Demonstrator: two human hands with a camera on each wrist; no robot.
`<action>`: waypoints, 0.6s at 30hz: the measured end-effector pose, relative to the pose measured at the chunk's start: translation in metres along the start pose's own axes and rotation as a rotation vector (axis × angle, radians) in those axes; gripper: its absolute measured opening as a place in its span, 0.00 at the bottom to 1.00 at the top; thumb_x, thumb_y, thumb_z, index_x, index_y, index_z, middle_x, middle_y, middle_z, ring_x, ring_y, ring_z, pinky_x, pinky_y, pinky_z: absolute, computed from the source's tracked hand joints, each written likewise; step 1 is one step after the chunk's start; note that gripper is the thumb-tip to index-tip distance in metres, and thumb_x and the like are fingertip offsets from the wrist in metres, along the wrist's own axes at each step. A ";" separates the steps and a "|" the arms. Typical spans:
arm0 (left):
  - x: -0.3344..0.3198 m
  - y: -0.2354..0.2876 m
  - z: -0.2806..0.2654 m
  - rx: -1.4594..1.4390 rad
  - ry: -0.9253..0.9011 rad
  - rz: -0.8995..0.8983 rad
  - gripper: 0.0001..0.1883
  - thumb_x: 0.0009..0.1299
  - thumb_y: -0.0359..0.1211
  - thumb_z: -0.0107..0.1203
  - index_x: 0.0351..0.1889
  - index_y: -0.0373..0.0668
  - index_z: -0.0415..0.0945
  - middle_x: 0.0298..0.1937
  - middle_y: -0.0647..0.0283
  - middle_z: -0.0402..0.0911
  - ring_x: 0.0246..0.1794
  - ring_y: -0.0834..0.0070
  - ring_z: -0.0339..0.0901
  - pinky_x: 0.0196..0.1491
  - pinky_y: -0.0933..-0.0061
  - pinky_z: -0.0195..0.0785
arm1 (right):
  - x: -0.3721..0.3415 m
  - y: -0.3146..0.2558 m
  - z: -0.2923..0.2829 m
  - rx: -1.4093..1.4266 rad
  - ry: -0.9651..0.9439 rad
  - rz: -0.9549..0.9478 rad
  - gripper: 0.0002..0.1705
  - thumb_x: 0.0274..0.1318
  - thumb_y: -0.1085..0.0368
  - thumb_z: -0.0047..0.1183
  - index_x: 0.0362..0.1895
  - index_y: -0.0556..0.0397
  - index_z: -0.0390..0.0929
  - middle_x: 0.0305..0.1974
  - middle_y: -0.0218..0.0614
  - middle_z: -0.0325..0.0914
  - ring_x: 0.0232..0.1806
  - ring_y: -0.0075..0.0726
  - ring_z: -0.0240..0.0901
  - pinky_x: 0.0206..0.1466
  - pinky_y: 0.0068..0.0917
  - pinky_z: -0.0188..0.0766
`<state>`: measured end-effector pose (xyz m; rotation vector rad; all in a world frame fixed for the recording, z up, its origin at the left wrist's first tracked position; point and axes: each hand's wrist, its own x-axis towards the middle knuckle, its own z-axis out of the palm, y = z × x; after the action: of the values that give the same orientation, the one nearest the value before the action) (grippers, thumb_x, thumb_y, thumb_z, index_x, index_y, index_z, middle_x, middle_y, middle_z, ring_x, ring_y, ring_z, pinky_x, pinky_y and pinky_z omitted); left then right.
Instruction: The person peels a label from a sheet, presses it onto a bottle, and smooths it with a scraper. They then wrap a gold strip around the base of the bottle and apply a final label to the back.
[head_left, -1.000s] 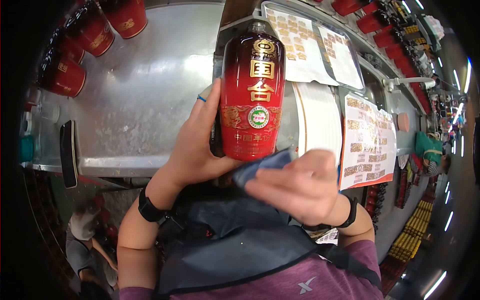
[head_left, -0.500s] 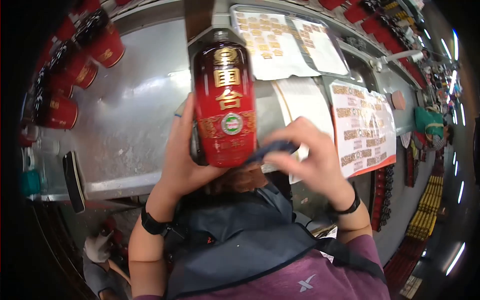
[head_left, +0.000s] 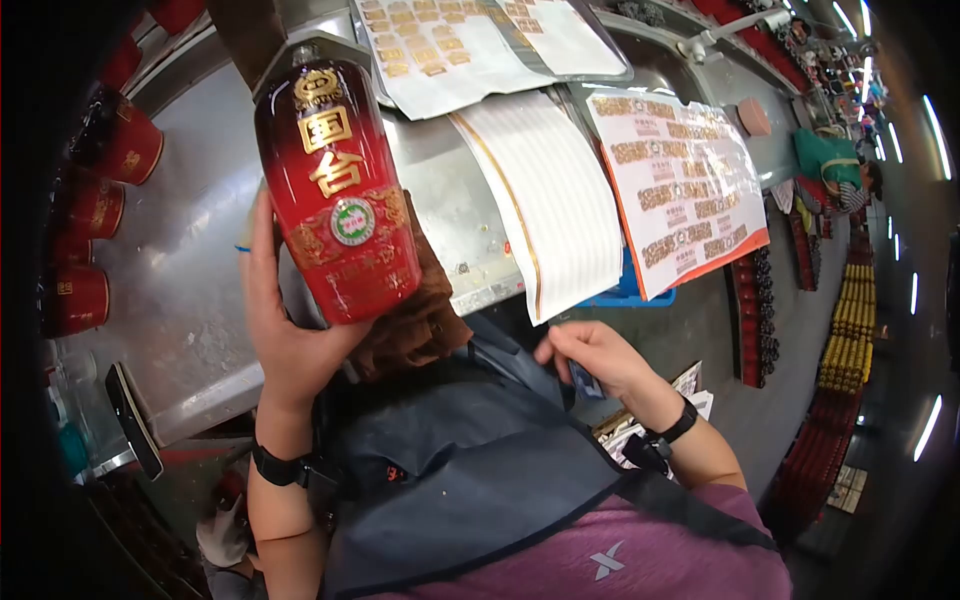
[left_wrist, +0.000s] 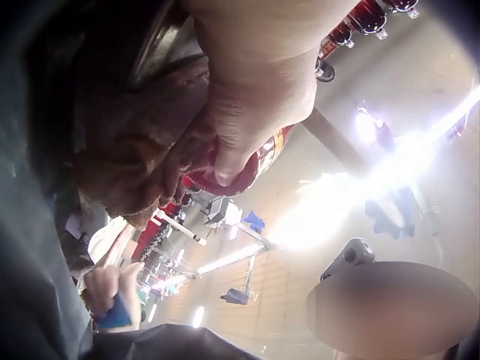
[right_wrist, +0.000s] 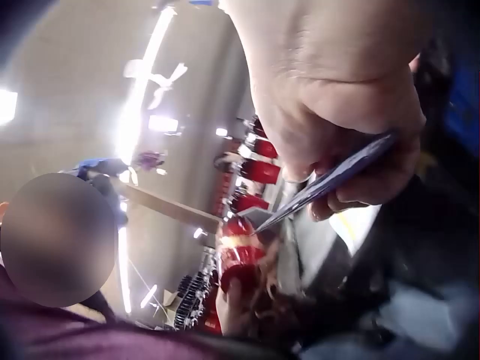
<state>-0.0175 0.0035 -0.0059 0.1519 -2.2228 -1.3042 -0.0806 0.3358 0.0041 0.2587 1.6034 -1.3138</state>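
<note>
A red bottle (head_left: 345,200) with a dark top and gold characters leans to the left in the head view. The left hand (head_left: 290,325) holds it at its left side and base; in the left wrist view that hand's thumb (left_wrist: 232,161) lies against the bottle's base. Brown cloth (head_left: 425,310) lies beside and below the bottle. Apart from it, near the apron's right side, the right hand (head_left: 605,365) pinches a small blue, flat piece (head_left: 584,380), seen edge-on as a thin blue sheet (right_wrist: 330,180) in the right wrist view.
Decal sheets (head_left: 690,190) and a striped white sheet (head_left: 550,200) lie right of the bottle, with a tray of gold decals (head_left: 440,60) behind. Red bottles (head_left: 120,140) stand at the far left. A black phone-like object (head_left: 132,420) lies at the table's left front edge.
The left hand and bottle have moved left in the head view, and the bottle has tilted. The right hand has drawn away from the bottle's base, down and to the right, with the blue piece.
</note>
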 end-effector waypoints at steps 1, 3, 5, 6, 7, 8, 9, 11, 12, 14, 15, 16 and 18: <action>-0.001 -0.001 0.000 -0.021 0.006 0.012 0.56 0.51 0.33 0.76 0.77 0.37 0.52 0.70 0.55 0.65 0.69 0.66 0.66 0.70 0.64 0.60 | 0.003 0.003 0.009 0.114 0.082 -0.050 0.20 0.69 0.53 0.54 0.31 0.56 0.83 0.21 0.28 0.77 0.23 0.19 0.69 0.30 0.19 0.66; -0.002 -0.001 -0.001 0.009 -0.013 0.018 0.55 0.52 0.31 0.75 0.77 0.37 0.51 0.70 0.55 0.65 0.68 0.66 0.67 0.70 0.64 0.61 | 0.012 0.008 0.010 0.207 0.085 -0.086 0.20 0.69 0.52 0.54 0.32 0.55 0.82 0.18 0.28 0.74 0.18 0.19 0.66 0.24 0.19 0.61; -0.002 0.000 -0.001 0.042 -0.013 0.025 0.55 0.53 0.31 0.74 0.77 0.36 0.52 0.70 0.55 0.65 0.68 0.66 0.68 0.69 0.64 0.61 | 0.020 0.011 0.015 0.295 0.087 -0.128 0.20 0.69 0.51 0.53 0.33 0.54 0.82 0.15 0.27 0.72 0.13 0.20 0.62 0.17 0.20 0.56; -0.002 0.000 -0.001 0.042 -0.014 0.025 0.55 0.53 0.31 0.74 0.77 0.36 0.52 0.70 0.55 0.65 0.68 0.66 0.68 0.69 0.64 0.61 | 0.024 0.011 0.020 0.297 0.139 -0.131 0.19 0.68 0.52 0.55 0.33 0.54 0.82 0.15 0.27 0.71 0.12 0.20 0.61 0.16 0.20 0.55; -0.001 0.000 -0.002 0.049 -0.013 0.032 0.54 0.53 0.30 0.74 0.77 0.36 0.52 0.70 0.54 0.65 0.68 0.66 0.67 0.69 0.64 0.61 | 0.026 0.011 0.022 0.299 0.190 -0.134 0.17 0.67 0.53 0.56 0.32 0.53 0.82 0.14 0.27 0.70 0.11 0.20 0.59 0.15 0.21 0.54; -0.001 0.000 -0.002 0.055 -0.010 0.040 0.54 0.53 0.30 0.73 0.77 0.35 0.52 0.70 0.54 0.65 0.68 0.66 0.67 0.69 0.64 0.61 | 0.025 0.011 0.023 0.297 0.190 -0.135 0.17 0.67 0.53 0.56 0.32 0.53 0.82 0.14 0.27 0.70 0.11 0.20 0.59 0.15 0.21 0.54; -0.001 0.000 -0.001 0.056 -0.004 0.039 0.54 0.53 0.30 0.73 0.77 0.35 0.52 0.70 0.54 0.65 0.68 0.66 0.67 0.69 0.64 0.61 | 0.024 0.010 0.024 0.301 0.225 -0.100 0.16 0.66 0.54 0.58 0.33 0.54 0.82 0.15 0.27 0.71 0.12 0.20 0.60 0.15 0.21 0.54; -0.002 0.001 0.001 0.061 0.042 0.017 0.57 0.48 0.37 0.77 0.75 0.36 0.56 0.70 0.50 0.67 0.69 0.58 0.66 0.70 0.61 0.58 | 0.021 0.007 0.024 0.299 0.257 -0.066 0.15 0.65 0.55 0.59 0.33 0.54 0.82 0.16 0.27 0.72 0.13 0.20 0.61 0.16 0.20 0.54; -0.003 0.000 0.001 0.063 0.046 0.016 0.57 0.48 0.37 0.77 0.75 0.36 0.56 0.70 0.50 0.67 0.69 0.58 0.66 0.70 0.61 0.58 | 0.017 0.007 0.022 0.290 0.231 -0.060 0.14 0.65 0.57 0.59 0.36 0.56 0.83 0.21 0.28 0.77 0.18 0.19 0.65 0.22 0.19 0.60; -0.003 -0.001 0.000 0.043 0.036 0.001 0.57 0.48 0.38 0.77 0.75 0.36 0.55 0.71 0.50 0.66 0.70 0.57 0.65 0.71 0.59 0.57 | 0.009 0.009 0.017 0.282 0.205 -0.056 0.13 0.65 0.60 0.59 0.38 0.58 0.84 0.26 0.29 0.81 0.23 0.18 0.69 0.28 0.17 0.65; -0.003 -0.001 -0.001 0.044 0.039 0.004 0.57 0.48 0.38 0.77 0.75 0.36 0.55 0.71 0.50 0.66 0.70 0.57 0.65 0.71 0.59 0.57 | 0.005 0.012 0.015 0.255 0.188 -0.049 0.12 0.65 0.61 0.58 0.41 0.59 0.84 0.29 0.28 0.83 0.25 0.18 0.70 0.31 0.17 0.66; -0.003 0.000 -0.004 0.061 -0.001 -0.005 0.58 0.48 0.41 0.77 0.76 0.35 0.55 0.72 0.49 0.65 0.70 0.56 0.65 0.71 0.58 0.57 | 0.001 0.013 0.012 0.229 0.171 -0.044 0.12 0.65 0.63 0.57 0.44 0.60 0.85 0.32 0.27 0.84 0.28 0.18 0.71 0.33 0.18 0.67; -0.005 0.004 -0.011 0.084 -0.037 -0.011 0.59 0.49 0.44 0.77 0.76 0.35 0.54 0.72 0.49 0.65 0.70 0.54 0.65 0.71 0.58 0.57 | -0.025 -0.006 0.006 -0.045 0.136 -0.069 0.13 0.65 0.63 0.57 0.45 0.59 0.85 0.33 0.28 0.84 0.28 0.18 0.72 0.33 0.19 0.68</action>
<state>-0.0071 -0.0014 -0.0001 0.1725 -2.3119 -1.2294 -0.0692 0.3386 0.0278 0.2717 1.7675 -1.3352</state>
